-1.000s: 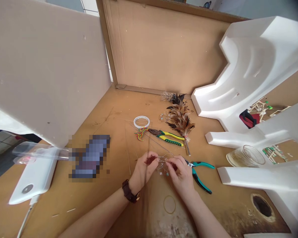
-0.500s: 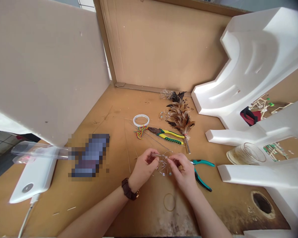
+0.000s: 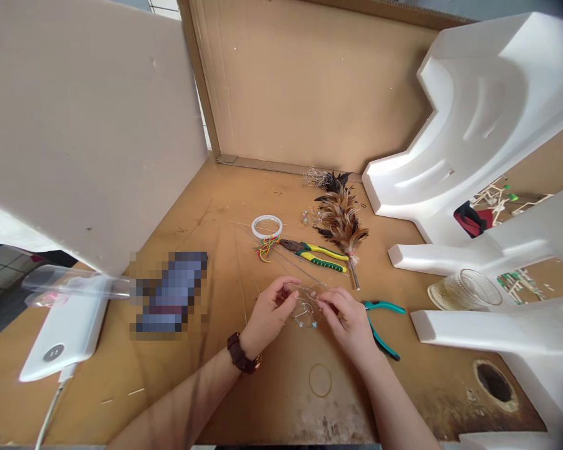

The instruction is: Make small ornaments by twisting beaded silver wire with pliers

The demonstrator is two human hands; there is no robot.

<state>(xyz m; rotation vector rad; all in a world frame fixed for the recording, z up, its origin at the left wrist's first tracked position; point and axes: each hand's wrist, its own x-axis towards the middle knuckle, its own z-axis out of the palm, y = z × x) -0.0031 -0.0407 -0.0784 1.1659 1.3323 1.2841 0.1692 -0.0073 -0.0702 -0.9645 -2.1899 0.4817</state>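
A tangle of thin silvery wire (image 3: 303,309) with small clear and bluish beads hangs in loops between my two hands, low over the table. My right hand (image 3: 348,317) pinches its right side between thumb and forefinger. At the left side, my left hand (image 3: 271,310) is curled, thumb and forefinger closed about the wire's edge; the exact contact is too fine to see. Teal-handled pliers (image 3: 383,307) lie just right of my right hand, partly hidden behind it. Yellow-and-green pliers (image 3: 323,256) rest beyond my fingers, with loose straight wires nearby.
Farther back lie a feather duster (image 3: 340,215), a white ring (image 3: 267,226), coloured strings (image 3: 266,249) and more wire (image 3: 317,177). A blurred-out dark device (image 3: 172,292) and a white power bank (image 3: 65,331) sit left. A glass (image 3: 465,290) and white foam (image 3: 450,328) stand right; a rubber band (image 3: 319,380) lies in front.
My left hand has drawn slightly left, widening the gap between the hands. The beaded wire has turned and its loops look more spread. My right hand has barely shifted.
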